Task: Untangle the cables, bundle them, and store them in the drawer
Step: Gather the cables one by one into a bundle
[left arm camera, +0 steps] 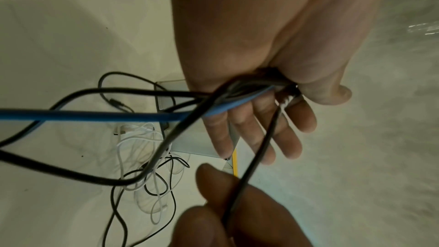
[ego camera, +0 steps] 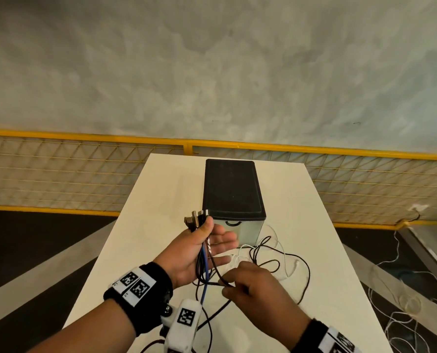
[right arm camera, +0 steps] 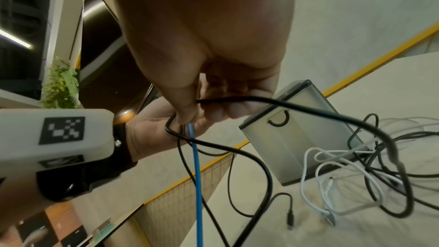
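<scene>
My left hand (ego camera: 209,243) is raised in front of the drawer box (ego camera: 234,189). Its thumb pins several cable ends to the palm, the other fingers are straight, and the plugs (ego camera: 195,217) stick up above the thumb. A blue cable (ego camera: 204,278) and black cables hang down from that grip. My right hand (ego camera: 248,284), just below, pinches one black cable (right arm camera: 308,108) between thumb and fingers. In the left wrist view that black cable (left arm camera: 256,157) runs from the left hand (left arm camera: 261,112) down to the right hand's fingers (left arm camera: 213,191). The box's drawer (right arm camera: 285,138) is closed.
Loose black and white cables (ego camera: 276,258) lie tangled on the white table (ego camera: 141,225) right of the box. A yellow mesh fence (ego camera: 84,174) runs behind the table. More white cord (ego camera: 403,301) lies on the floor to the right.
</scene>
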`<state>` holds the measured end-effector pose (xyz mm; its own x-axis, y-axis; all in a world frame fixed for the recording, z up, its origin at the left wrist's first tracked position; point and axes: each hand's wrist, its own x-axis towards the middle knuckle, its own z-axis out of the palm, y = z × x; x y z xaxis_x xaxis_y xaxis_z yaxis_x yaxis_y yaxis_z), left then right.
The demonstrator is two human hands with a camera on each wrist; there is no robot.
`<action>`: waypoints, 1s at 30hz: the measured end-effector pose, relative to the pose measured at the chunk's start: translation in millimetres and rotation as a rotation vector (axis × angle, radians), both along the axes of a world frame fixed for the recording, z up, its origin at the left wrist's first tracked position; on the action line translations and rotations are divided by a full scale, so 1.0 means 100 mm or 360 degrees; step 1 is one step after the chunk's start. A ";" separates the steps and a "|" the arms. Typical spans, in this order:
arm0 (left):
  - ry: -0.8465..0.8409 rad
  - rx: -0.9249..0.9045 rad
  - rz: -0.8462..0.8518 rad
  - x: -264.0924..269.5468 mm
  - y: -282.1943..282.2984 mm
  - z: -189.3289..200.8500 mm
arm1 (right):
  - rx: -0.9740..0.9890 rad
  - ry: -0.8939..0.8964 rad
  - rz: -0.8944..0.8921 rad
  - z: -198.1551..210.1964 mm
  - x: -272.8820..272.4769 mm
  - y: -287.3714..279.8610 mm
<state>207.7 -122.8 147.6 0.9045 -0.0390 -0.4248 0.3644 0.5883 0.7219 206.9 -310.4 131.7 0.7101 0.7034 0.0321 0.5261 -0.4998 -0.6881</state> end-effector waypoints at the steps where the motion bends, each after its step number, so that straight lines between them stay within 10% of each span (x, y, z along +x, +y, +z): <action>1: -0.0014 0.0014 0.0019 0.00 0.00 0.00 | -0.0019 0.0018 -0.0013 -0.01 0.01 0.00; 11: -0.0016 -0.0075 0.0172 -0.06 0.14 -0.03 | -0.0062 0.0472 -0.0345 -0.14 0.16 -0.26; 18: 0.0118 0.0313 0.0368 -0.19 0.74 -0.12 | -0.0112 0.0029 -0.0453 -0.20 0.32 -0.45; 23: 0.0216 0.0781 0.0748 -0.27 1.15 -0.12 | -0.0002 0.0295 -0.0636 -0.25 0.44 -0.55; 30: -0.0324 0.1392 -0.0149 -0.19 0.05 0.06 | 0.0108 0.0081 -0.0256 -0.17 0.37 -0.05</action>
<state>189.1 -118.3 153.8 0.9747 0.1456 -0.1695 0.1996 -0.2266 0.9533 244.0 -315.6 114.3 0.8151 0.5781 0.0367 0.4069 -0.5262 -0.7467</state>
